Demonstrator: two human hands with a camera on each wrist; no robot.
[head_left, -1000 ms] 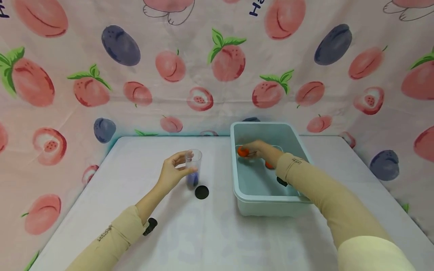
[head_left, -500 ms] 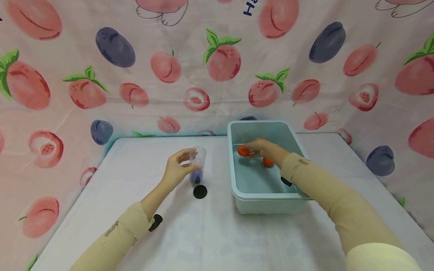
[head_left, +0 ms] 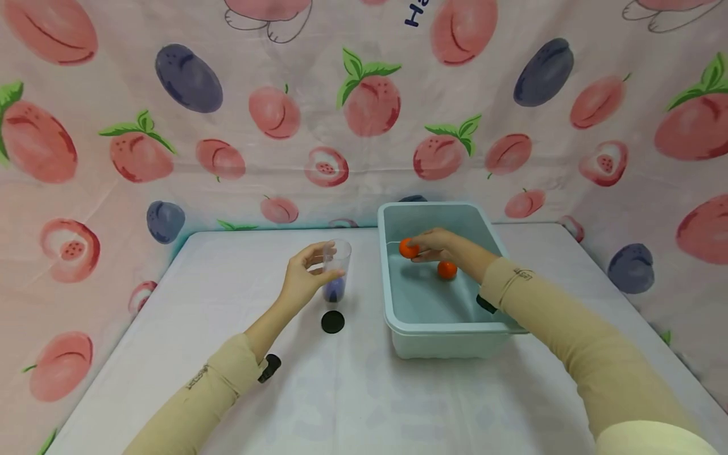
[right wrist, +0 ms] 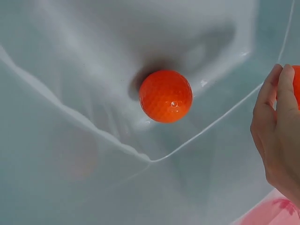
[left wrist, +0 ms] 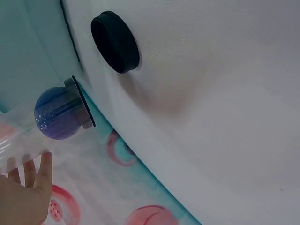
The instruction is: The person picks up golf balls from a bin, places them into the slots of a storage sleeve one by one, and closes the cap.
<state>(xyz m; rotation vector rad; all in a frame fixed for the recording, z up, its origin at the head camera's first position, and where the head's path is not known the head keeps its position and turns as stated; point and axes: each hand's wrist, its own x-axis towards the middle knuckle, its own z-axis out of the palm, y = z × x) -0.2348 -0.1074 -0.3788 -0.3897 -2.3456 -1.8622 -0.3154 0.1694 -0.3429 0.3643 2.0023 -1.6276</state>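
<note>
In the head view my left hand (head_left: 307,275) holds a clear plastic tube (head_left: 341,253) upright, fingers and thumb around its sides. A blue-purple ball (left wrist: 56,112) sits at the tube's bottom, against a dark base (left wrist: 80,103). Just in front of the tube, a round black lid (head_left: 332,321) lies on the table. Over at the right, my right hand (head_left: 438,245) reaches inside a pale blue bin and pinches an orange golf ball (head_left: 408,248) with its fingertips. A second orange golf ball (right wrist: 166,96) rests on the bin floor, below that hand.
The pale blue bin (head_left: 443,328) has high walls and stands right of the tube on the white table (head_left: 352,404). A fruit-printed cloth (head_left: 273,76) hangs behind the table. Small black devices (head_left: 270,368) are worn at the wrists.
My left hand has shifted the tube slightly right, past the lid. The pinched golf ball has risen a little and moved slightly right in the bin; the second ball shows more fully.
</note>
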